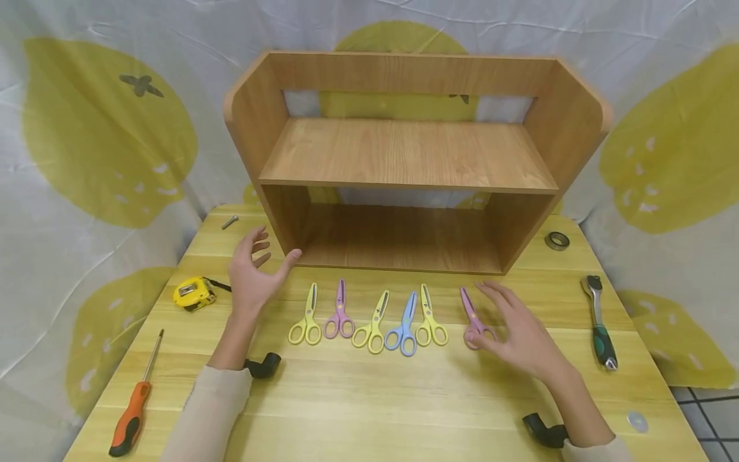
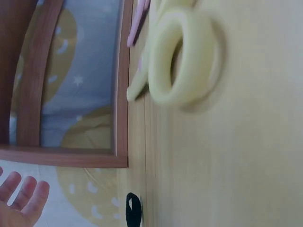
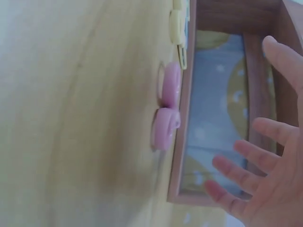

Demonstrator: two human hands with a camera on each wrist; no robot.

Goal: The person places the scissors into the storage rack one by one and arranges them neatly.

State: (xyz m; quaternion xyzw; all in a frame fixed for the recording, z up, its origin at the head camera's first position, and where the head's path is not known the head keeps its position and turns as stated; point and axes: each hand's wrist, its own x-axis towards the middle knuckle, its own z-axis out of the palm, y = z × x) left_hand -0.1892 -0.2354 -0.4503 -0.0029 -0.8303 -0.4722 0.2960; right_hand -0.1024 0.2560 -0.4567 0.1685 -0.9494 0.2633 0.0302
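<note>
Several scissors lie in a row on the table, blades toward the shelf. From the left come yellow scissors [image 1: 305,324], pink scissors [image 1: 339,319], another yellow pair [image 1: 370,332], blue scissors [image 1: 403,333], a third yellow pair [image 1: 430,324] and, set apart at right, a second pink pair [image 1: 472,315]. My right hand [image 1: 516,330] hovers over that last pink pair, fingers spread, holding nothing; its thumb overlaps the handle in the head view. My left hand [image 1: 254,273] is raised left of the row beside the shelf's front corner, fingers loosely apart, holding nothing.
A wooden two-tier shelf [image 1: 404,154] stands behind the row. At left are a bolt [image 1: 229,222], a yellow tape measure [image 1: 194,293] and an orange screwdriver [image 1: 131,410]. A bearing ring [image 1: 557,240], a ratchet wrench [image 1: 600,324] and a metal washer [image 1: 637,421] lie at right.
</note>
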